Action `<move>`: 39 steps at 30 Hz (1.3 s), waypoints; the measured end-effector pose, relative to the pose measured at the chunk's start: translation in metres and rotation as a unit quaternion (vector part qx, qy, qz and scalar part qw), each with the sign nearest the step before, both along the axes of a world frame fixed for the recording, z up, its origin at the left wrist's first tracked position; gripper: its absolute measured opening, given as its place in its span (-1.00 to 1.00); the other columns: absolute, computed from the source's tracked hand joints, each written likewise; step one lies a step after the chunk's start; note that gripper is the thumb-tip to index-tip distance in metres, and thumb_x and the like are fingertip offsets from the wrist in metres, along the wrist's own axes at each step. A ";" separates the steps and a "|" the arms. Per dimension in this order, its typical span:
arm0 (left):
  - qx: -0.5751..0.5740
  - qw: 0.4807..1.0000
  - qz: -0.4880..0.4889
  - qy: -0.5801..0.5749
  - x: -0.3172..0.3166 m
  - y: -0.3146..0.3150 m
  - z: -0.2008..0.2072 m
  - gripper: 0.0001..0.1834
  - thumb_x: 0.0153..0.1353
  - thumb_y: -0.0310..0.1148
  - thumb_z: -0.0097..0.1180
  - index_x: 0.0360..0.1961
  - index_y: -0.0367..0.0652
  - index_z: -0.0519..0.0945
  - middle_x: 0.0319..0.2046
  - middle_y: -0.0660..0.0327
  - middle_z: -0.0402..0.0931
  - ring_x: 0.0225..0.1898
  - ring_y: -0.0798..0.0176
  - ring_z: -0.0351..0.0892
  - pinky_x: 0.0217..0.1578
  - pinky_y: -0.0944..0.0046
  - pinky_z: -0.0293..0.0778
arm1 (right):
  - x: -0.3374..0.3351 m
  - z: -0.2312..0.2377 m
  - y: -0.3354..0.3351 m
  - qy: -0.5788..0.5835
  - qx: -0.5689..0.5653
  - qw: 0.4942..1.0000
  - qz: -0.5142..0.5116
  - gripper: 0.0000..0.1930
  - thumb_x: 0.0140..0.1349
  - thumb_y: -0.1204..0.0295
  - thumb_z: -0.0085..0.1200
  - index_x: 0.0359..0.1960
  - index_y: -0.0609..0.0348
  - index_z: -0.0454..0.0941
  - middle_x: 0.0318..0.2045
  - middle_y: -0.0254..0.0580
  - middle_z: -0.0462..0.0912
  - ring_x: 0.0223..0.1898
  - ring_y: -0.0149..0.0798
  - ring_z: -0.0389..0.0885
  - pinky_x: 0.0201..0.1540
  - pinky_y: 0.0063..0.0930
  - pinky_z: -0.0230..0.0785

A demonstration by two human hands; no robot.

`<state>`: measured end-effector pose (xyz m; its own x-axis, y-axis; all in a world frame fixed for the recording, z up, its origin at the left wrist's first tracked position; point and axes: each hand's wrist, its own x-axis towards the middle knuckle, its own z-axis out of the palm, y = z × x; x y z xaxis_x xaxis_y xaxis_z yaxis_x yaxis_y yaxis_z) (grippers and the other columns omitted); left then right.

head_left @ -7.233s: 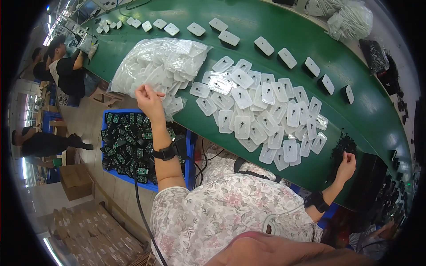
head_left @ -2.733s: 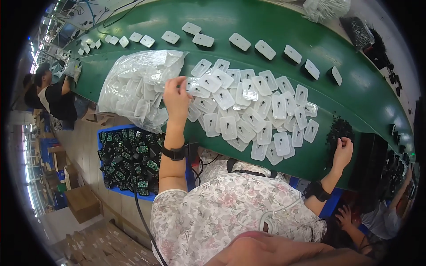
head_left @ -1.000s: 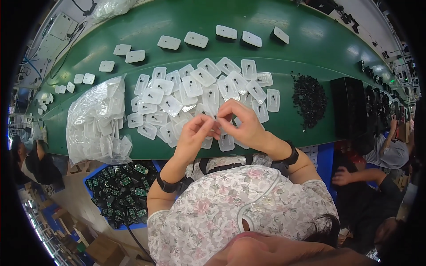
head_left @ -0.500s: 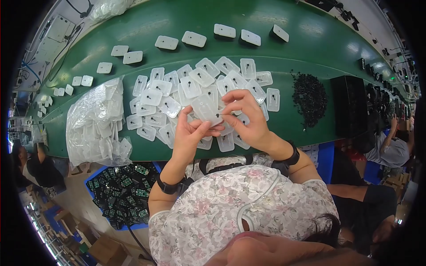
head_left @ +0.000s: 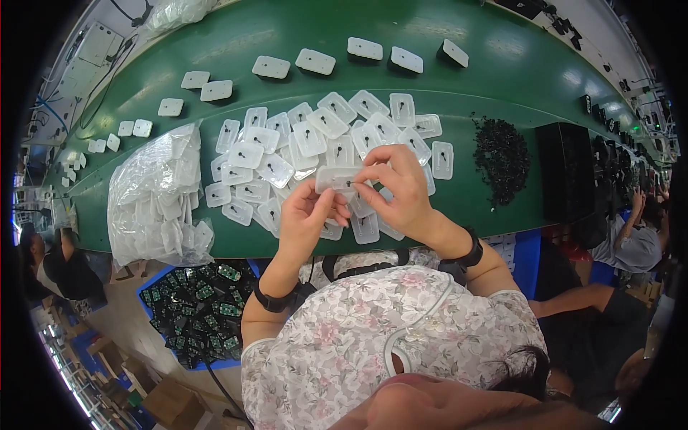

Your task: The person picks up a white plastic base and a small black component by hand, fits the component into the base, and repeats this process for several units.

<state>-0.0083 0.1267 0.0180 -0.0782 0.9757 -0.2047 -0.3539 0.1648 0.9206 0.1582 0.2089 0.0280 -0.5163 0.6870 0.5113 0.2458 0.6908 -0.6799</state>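
My left hand [head_left: 309, 213] is closed on a translucent white plastic cover [head_left: 331, 176], held tilted above the middle of the bench. At its right end my right hand [head_left: 396, 188] pinches with thumb and forefinger at a small black part [head_left: 349, 184], which touches the cover. Whether the black part sits in the cover or only against it is hidden by the fingertips. Beneath and beyond both hands spreads a heap of similar covers [head_left: 275, 170], many with a small black piece on them.
A pile of small black parts [head_left: 499, 161] lies right, beside a black box [head_left: 563, 172]. To the left sits a clear bag of covers [head_left: 154, 201]. White-topped black cases [head_left: 315, 61] line the green bench [head_left: 251, 29]. A blue bin of circuit boards [head_left: 197, 312] stands below left. Other people sit nearby.
The cover in my left hand has tipped, so its face now shows as a narrow strip. My right fingertips have shifted slightly left with the black part, staying against it.
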 end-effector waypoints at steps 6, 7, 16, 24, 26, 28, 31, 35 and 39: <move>-0.004 1.000 0.010 -0.017 0.010 0.002 0.004 -0.81 0.24 -0.59 -0.16 -0.11 -0.38 0.34 -0.35 0.07 0.50 -0.35 0.20 0.59 -0.36 0.31 0.57 | -0.003 -0.002 -0.004 0.005 0.014 1.000 -0.014 -0.83 -0.15 0.57 0.22 -0.47 0.14 0.51 -0.40 -0.22 0.42 -0.37 -0.19 0.39 -0.36 -0.43 0.21; -0.004 1.000 0.009 -0.017 0.010 0.002 0.003 -0.81 0.24 -0.59 -0.16 -0.11 -0.38 0.34 -0.35 0.07 0.50 -0.35 0.20 0.59 -0.36 0.31 0.57 | -0.004 -0.004 -0.005 0.031 -0.018 0.999 0.004 -0.83 -0.15 0.57 0.22 -0.47 0.14 0.51 -0.42 -0.23 0.42 -0.39 -0.20 0.39 -0.37 -0.44 0.21; 0.066 0.996 -0.025 0.055 0.012 -0.004 -0.003 -0.83 0.27 -0.51 -0.14 -0.15 -0.38 0.37 -0.38 0.10 0.51 -0.36 0.28 0.59 -0.38 0.37 0.54 | -0.008 -0.004 -0.010 0.057 -0.208 0.976 0.035 -0.89 -0.03 0.59 0.15 -0.47 0.20 0.46 -0.45 -0.30 0.41 -0.47 -0.45 0.37 -0.44 -0.65 0.22; 0.122 0.967 0.004 0.225 0.013 -0.005 -0.006 -0.86 0.28 -0.47 -0.12 -0.26 -0.37 0.39 -0.44 0.09 0.54 -0.48 0.34 0.57 -0.49 0.43 0.48 | -0.006 -0.006 -0.014 0.070 -0.214 0.973 0.046 -0.88 0.00 0.56 0.16 -0.44 0.21 0.46 -0.45 -0.33 0.40 -0.47 -0.47 0.35 -0.42 -0.65 0.21; 0.122 0.974 0.013 0.192 0.015 -0.006 -0.001 -0.85 0.29 -0.46 -0.14 -0.24 -0.37 0.37 -0.46 0.11 0.53 -0.48 0.35 0.56 -0.48 0.43 0.47 | -0.003 -0.003 -0.012 0.071 -0.187 0.978 0.052 -0.85 0.00 0.54 0.18 -0.41 0.20 0.46 -0.44 -0.33 0.40 -0.46 -0.47 0.34 -0.40 -0.64 0.21; 0.120 0.980 0.025 0.159 0.017 -0.007 0.000 -0.84 0.31 -0.44 -0.16 -0.21 -0.36 0.35 -0.48 0.12 0.53 -0.49 0.35 0.54 -0.47 0.43 0.47 | -0.002 0.008 -0.008 0.084 -0.162 0.983 -0.035 -0.78 -0.02 0.50 0.21 -0.34 0.18 0.44 -0.42 -0.34 0.39 -0.44 -0.47 0.31 -0.38 -0.62 0.20; 0.111 0.981 0.016 0.158 0.017 -0.007 0.000 -0.83 0.31 -0.44 -0.16 -0.22 -0.36 0.36 -0.52 0.14 0.52 -0.50 0.36 0.54 -0.48 0.43 0.46 | 0.003 0.007 -0.002 0.034 -0.169 0.984 0.047 -0.74 -0.02 0.49 0.22 -0.30 0.17 0.42 -0.40 -0.37 0.37 -0.42 -0.47 0.28 -0.36 -0.62 0.18; 0.100 0.970 -0.025 0.222 0.014 -0.011 0.000 -0.85 0.30 -0.46 -0.16 -0.21 -0.35 0.38 -0.53 0.15 0.51 -0.50 0.36 0.53 -0.48 0.43 0.46 | 0.003 0.001 -0.004 0.009 -0.287 0.954 0.080 -0.74 -0.03 0.50 0.22 -0.35 0.17 0.38 -0.43 -0.41 0.37 -0.42 -0.52 0.27 -0.37 -0.63 0.16; 0.097 0.966 -0.036 0.239 0.014 -0.011 -0.004 -0.83 0.27 -0.47 -0.11 -0.16 -0.33 0.40 -0.57 0.16 0.52 -0.55 0.37 0.55 -0.52 0.42 0.47 | 0.006 -0.004 -0.004 0.013 -0.412 0.904 0.111 -0.76 -0.04 0.53 0.22 -0.44 0.15 0.34 -0.50 -0.45 0.37 -0.49 -0.59 0.25 -0.44 -0.69 0.13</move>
<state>0.0059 0.1154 0.0135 -0.0490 0.9985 0.0242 0.1252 -0.0179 0.9920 0.1645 0.2047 0.0243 -0.6839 0.7209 -0.1123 0.1390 -0.0224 -0.9900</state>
